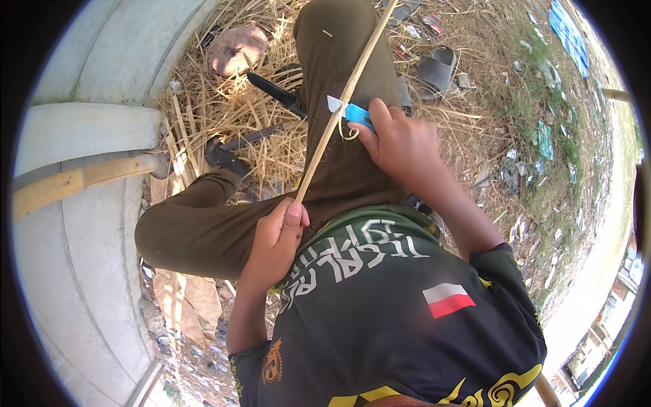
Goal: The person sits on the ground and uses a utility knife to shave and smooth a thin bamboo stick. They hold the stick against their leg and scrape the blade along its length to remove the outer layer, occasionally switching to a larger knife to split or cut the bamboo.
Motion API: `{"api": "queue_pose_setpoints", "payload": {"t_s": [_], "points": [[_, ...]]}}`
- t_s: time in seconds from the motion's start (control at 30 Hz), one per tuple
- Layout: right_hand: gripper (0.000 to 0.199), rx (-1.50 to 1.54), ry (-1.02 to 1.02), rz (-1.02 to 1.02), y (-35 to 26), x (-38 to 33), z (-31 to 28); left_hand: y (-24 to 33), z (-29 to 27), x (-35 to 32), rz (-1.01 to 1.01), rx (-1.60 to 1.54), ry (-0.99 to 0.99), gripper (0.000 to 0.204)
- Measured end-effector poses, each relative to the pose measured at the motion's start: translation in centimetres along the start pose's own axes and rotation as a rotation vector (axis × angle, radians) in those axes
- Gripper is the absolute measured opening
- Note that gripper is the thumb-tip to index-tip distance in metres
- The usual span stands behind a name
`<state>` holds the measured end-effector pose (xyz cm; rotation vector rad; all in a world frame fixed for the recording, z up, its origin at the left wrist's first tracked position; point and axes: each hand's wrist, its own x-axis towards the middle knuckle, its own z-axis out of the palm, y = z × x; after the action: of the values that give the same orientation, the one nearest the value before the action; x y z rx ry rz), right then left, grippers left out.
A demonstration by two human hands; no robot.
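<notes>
A long, thin pale strip of wood or bamboo (pixel 359 68) slants across my raised thigh and runs out of view at the top. My left hand (pixel 279 234) is closed round its lower end, close to my waist. In my right hand (pixel 400 139) is a blue-handled utility knife (pixel 359 115). The knife's short blade lies against the strip, crossing it at mid-thigh. A thin curled shaving (pixel 348 133) hangs from the strip just below the blade. My right fingers wrap the handle, with the thumb pressed along it.
Loose shavings (pixel 196 129) cover the ground beside my legs. Among them lie a black-bladed knife (pixel 278 93), a dark-headed tool (pixel 227 152) and a round brownish stone (pixel 239 51). A grey sandal (pixel 436 71) rests beyond my thigh. Pale wall panels (pixel 81 258) stand close on the left.
</notes>
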<state>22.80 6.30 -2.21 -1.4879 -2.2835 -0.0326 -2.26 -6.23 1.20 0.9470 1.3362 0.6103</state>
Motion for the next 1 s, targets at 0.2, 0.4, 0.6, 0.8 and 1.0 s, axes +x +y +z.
{"api": "queue_pose_setpoints", "payload": {"t_s": [0.2,0.4,0.6,0.8,1.0], "points": [[0.043,0.131,-0.017,0.039,0.5,0.4,-0.2,-0.2,0.7,1.0,0.077,0.056,0.074,0.027],[0.042,0.166,-0.112,0.009,1.0,1.3,-1.4,1.7,1.8,5.0,0.205,0.167,0.073,0.029],[0.04,0.147,-0.184,0.028,0.7,1.4,-1.7,3.5,3.3,8.7,0.295,0.217,0.096,0.028],[0.039,0.134,-0.179,0.008,1.0,1.3,-1.8,4.6,4.4,10.0,0.413,0.362,0.202,0.022],[0.04,0.118,-0.185,0.052,0.8,1.1,-1.3,4.1,4.2,8.7,0.353,0.385,0.224,0.019]]}}
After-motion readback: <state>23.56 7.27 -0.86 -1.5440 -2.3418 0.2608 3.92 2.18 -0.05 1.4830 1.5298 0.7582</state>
